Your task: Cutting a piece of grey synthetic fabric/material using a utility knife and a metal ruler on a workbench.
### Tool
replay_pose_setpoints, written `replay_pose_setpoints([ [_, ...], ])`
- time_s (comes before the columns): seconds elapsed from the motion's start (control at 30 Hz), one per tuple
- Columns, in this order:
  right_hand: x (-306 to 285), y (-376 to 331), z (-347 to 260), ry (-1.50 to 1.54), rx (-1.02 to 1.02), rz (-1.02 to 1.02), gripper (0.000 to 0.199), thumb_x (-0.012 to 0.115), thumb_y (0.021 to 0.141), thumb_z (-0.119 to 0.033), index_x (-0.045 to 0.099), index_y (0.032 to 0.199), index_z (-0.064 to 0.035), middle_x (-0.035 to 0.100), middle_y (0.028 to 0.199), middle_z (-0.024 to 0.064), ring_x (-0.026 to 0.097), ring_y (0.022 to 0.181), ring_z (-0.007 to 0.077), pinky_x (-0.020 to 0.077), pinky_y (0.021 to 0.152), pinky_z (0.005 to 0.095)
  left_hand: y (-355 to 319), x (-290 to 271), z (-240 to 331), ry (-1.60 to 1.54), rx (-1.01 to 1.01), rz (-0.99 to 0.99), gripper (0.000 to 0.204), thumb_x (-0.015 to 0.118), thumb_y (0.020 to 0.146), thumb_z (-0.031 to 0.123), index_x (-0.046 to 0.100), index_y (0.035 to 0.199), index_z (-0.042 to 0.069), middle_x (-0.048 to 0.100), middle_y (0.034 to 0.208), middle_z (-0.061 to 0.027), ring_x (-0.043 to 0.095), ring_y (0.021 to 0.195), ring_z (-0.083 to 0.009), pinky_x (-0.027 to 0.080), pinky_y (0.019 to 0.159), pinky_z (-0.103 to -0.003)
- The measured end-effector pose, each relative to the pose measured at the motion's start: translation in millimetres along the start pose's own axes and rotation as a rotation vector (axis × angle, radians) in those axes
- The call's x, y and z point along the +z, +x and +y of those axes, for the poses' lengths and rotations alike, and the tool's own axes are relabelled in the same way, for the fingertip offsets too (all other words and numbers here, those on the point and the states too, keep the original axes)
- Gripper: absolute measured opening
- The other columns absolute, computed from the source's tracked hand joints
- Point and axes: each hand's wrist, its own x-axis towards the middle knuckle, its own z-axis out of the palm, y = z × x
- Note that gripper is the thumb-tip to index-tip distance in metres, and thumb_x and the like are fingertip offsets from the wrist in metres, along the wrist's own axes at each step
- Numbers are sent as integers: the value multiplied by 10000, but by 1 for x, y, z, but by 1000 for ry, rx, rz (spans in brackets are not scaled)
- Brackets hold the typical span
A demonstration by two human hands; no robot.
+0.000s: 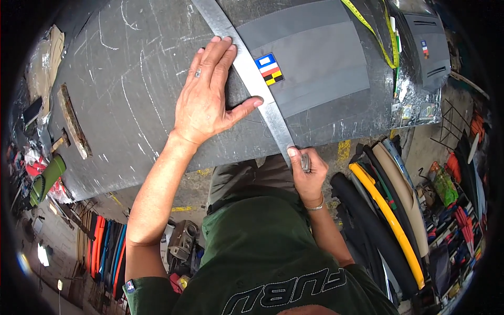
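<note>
Our left hand [205,100] lies flat, fingers spread, pinning the long metal ruler [252,79] to the dark sheet [131,79]; our right hand [307,176], at the ruler's near end, pinches a small blade [305,163]; should the ruler slip, we'd cut crooked.

i see a long flat metal straightedge [252,79] lying diagonally across the dark grey sheet [136,105] on the counter, its near end at the sheet's front edge. my left hand [207,97] presses it flat; my right hand [307,170] holds a small metal blade [305,163] against that near end.
</note>
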Motion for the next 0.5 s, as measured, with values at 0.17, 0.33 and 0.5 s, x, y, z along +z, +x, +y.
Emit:
replay_pose_setpoints([
  [0.17, -1, 0, -1, -8, -1, -4, 279, 804, 928, -147, 622, 765, -13, 445, 591, -19, 374, 565, 53, 333, 507, 262, -1, 2, 0, -16, -8, -5, 999, 825, 784, 572, 435, 1519, 20, 426, 1583, -179, 349, 1515, -358, 253, 1264, -539],
  [0.33, 0, 0, -2, -6, -12, 5, 281, 807, 924, -142, 615, 764, -14, 442, 593, -13, 370, 567, 58, 333, 507, 265, -1, 2, -1, 0, -8, -18, 1009, 802, 795, 606, 427, 1528, 24, 420, 1589, -178, 350, 1515, -360, 241, 1266, -543],
  [0.5, -3, 0, -4, -28, 38, -16, 248, 864, 840, -111, 645, 794, -2, 593, 652, 116, 520, 533, 204, 430, 530, 314, 0, 2, 0, 9, -15, -32, 1017, 789, 800, 626, 419, 1537, 32, 417, 1594, -171, 347, 1518, -352, 238, 1268, -544],
])
